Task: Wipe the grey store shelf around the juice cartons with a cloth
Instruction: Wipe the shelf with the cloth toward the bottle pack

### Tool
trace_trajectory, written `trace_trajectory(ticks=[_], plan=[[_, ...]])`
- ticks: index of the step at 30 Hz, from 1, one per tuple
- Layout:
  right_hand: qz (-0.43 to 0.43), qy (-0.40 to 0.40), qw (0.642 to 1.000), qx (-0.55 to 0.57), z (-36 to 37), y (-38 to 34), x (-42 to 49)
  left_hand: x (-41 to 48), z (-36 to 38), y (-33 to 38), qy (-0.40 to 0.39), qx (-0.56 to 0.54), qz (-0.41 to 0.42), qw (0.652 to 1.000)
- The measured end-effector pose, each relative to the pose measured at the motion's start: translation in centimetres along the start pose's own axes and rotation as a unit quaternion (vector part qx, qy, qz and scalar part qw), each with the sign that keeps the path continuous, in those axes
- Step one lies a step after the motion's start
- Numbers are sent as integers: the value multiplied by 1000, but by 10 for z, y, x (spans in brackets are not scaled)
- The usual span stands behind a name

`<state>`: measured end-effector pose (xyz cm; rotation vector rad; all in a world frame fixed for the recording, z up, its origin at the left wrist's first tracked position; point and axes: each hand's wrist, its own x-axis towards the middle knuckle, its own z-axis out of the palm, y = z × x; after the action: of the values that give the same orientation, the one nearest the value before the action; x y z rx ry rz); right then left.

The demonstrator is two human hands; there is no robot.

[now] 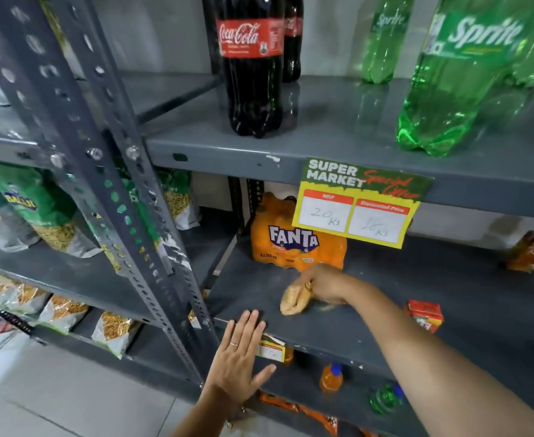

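Note:
My right hand (324, 283) reaches into the grey shelf (448, 298) and presses a bunched tan cloth (294, 299) onto its surface, just in front of the orange Fanta pack (290, 241). A small red juice carton (425, 315) stands near the shelf's front edge, to the right of my forearm. Another juice carton (532, 250) stands at the far right, toward the back. My left hand (238, 357) rests flat with spread fingers on the shelf's front lip, beside the upright post, holding nothing.
A slotted grey upright post (126, 197) stands left of the shelf. A yellow price card (358, 205) hangs from the shelf above, which carries Coca-Cola bottles (253, 64) and Sprite bottles (458, 74). Snack bags (38, 212) fill the left rack. Small bottles (331, 378) stand on the shelf below.

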<state>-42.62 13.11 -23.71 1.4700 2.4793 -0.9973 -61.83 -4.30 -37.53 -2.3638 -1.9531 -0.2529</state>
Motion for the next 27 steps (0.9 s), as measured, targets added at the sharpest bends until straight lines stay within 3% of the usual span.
trace_trajectory(ticks=[4,9,15,19,23,25,27], plan=[[-63,37,997,0,-29,-56,11,2,1,3,1,11,-9,1000],[-113,-25,986,-120,23,-78,5,0,8,-2,18,16,3,1000],[-5,53,997,61,44,6,-38,0,7,-3,12,13,19,1000],[35,85,993,79,35,32,-60,0,4,1,-2,12,-1,1000],[58,201,954,216,-11,15,-72,0,-2,1,-12,21,-1,1000],[62,262,943,194,-27,14,-64,0,-4,0,-14,25,4,1000],[90,261,952,134,-24,17,-53,-1,-3,0,-16,23,6,1000]])
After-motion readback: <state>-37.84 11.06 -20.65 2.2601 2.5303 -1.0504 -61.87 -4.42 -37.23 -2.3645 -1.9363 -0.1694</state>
